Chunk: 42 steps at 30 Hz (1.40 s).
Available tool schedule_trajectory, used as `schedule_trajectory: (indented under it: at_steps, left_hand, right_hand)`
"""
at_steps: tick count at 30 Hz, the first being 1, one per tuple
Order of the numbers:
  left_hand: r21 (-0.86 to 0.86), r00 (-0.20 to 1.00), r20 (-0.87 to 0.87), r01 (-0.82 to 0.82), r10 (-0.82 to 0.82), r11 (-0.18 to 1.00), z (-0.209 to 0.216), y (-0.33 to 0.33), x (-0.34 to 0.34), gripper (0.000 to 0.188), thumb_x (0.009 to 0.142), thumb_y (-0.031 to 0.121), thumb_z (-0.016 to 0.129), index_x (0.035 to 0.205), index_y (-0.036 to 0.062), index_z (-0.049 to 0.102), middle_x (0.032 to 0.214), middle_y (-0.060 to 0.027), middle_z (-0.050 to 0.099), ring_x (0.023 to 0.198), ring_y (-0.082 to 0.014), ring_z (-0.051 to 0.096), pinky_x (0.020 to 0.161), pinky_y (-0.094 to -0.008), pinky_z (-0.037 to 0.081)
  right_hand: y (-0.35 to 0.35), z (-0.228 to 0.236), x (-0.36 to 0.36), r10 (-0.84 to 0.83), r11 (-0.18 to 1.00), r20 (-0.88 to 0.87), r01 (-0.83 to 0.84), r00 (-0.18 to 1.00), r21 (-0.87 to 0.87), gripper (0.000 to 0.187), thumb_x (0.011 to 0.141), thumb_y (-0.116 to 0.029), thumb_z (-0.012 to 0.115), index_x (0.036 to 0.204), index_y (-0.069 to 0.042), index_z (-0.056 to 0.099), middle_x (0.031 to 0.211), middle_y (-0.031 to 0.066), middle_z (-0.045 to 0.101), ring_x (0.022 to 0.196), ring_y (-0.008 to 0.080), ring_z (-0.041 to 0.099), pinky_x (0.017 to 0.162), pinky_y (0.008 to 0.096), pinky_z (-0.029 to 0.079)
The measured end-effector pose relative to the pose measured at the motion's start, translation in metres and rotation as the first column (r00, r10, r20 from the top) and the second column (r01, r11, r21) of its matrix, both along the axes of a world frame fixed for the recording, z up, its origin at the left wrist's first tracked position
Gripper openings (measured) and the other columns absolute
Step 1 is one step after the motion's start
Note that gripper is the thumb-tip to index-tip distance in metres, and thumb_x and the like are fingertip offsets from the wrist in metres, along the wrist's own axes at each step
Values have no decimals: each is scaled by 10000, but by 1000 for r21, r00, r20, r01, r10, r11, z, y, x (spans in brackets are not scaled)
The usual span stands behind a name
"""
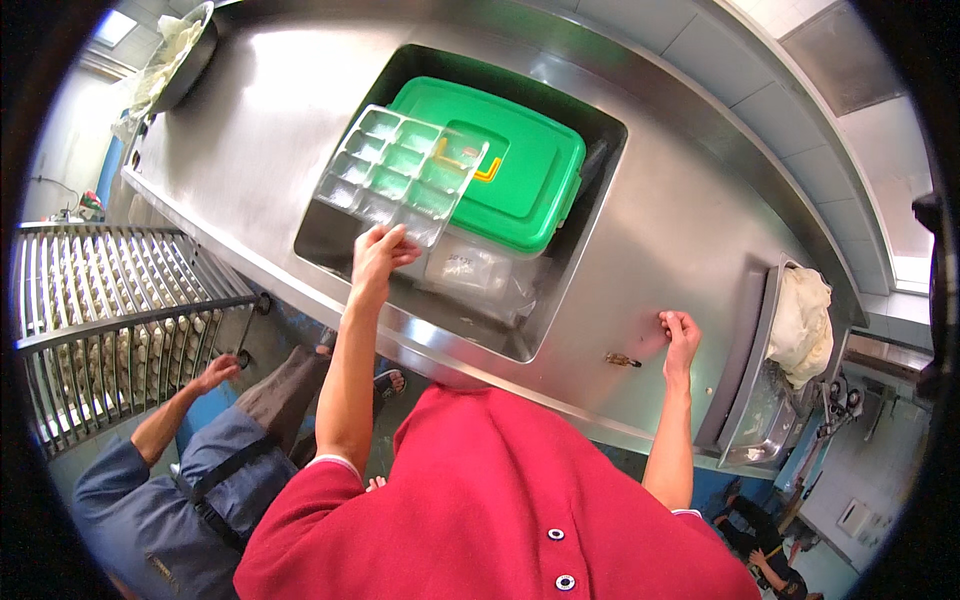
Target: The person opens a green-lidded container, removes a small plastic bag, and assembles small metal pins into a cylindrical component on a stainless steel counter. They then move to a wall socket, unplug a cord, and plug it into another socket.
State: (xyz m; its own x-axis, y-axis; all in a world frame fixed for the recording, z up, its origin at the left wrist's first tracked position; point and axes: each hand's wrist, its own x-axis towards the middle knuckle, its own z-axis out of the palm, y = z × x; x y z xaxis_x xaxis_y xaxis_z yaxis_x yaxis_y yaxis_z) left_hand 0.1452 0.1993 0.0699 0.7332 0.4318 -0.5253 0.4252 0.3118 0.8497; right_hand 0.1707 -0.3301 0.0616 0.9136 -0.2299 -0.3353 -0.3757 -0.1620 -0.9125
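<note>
My left hand point(380, 256) pinches the near edge of a clear plastic compartment tray point(385, 178). The tray is held tilted over the sink, and its square pockets look empty. Under part of it lies a green lidded box point(530, 160) with yellow handle pieces, set in the sink. My right hand point(681, 338) hovers over or rests on the steel counter, fingers curled, with nothing visible in them. Close to its left lies a small brown, shiny object point(622, 359) whose kind I cannot make out.
Clear plastic packaging point(470, 272) lies in the steel sink point(600, 240). A metal pan point(765, 400) with a pale doughy mass point(800, 325) stands at right. A large bowl point(185, 70) sits far left. A person in blue point(215, 480) stands beside a filled rack point(130, 330) at left.
</note>
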Motion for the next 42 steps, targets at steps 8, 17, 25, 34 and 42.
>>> schedule_trajectory:
  at_steps: [8, 17, 25, 34, 42]
  left_hand:
    - [219, 984, -176, 14, 25, 976, 74, 13, -99, 242, 938, 180, 656, 798, -8, 596, 658, -109, 637, 489, -152, 614, 432, -264, 463]
    - [254, 931, -365, 126, -26, 959, 3, 8, -54, 246, 891, 125, 618, 741, -68, 607, 660, -145, 664, 486, -188, 641, 439, -310, 516]
    - [515, 857, -509, 377, -79, 769, -48, 21, -30, 321, 868, 164, 622, 767, -137, 674, 650, -211, 700, 648, -326, 741, 724, -424, 603]
    - [756, 839, -534, 530, -106, 384, -84, 20, -21, 308, 831, 162, 677, 754, -136, 663, 776, -313, 688, 844, -437, 722, 774, -481, 584]
    - [755, 888, -433, 452, -157, 474, -59, -15, 33, 292, 844, 221, 672, 901, -59, 730, 868, -248, 727, 860, -389, 729, 792, -453, 568]
  right_hand:
    - [143, 23, 47, 473, 879, 192, -447, 860, -165, 176, 900, -159, 707, 956, 8, 706, 852, 44, 683, 791, 119, 616, 737, 283, 504]
    - [268, -42, 88, 898, 156, -75, -472, 434, -867, 469, 760, -269, 837, 1128, -54, 641, 1151, 122, 573, 1133, 324, 535, 908, 423, 511]
    - [272, -51, 106, 970, 76, 8, -274, 243, -959, 299, 687, -243, 740, 844, -25, 610, 858, 131, 580, 833, 286, 605, 710, 391, 554]
    - [243, 31, 231, 828, 532, 487, -114, 277, -839, 300, 816, -178, 717, 1030, 18, 641, 996, 204, 656, 955, 379, 623, 868, 465, 521]
    - [223, 11, 311, 751, 588, 338, -342, 567, -733, 188, 916, -168, 642, 1028, -23, 684, 1044, 179, 686, 1001, 358, 652, 872, 449, 510]
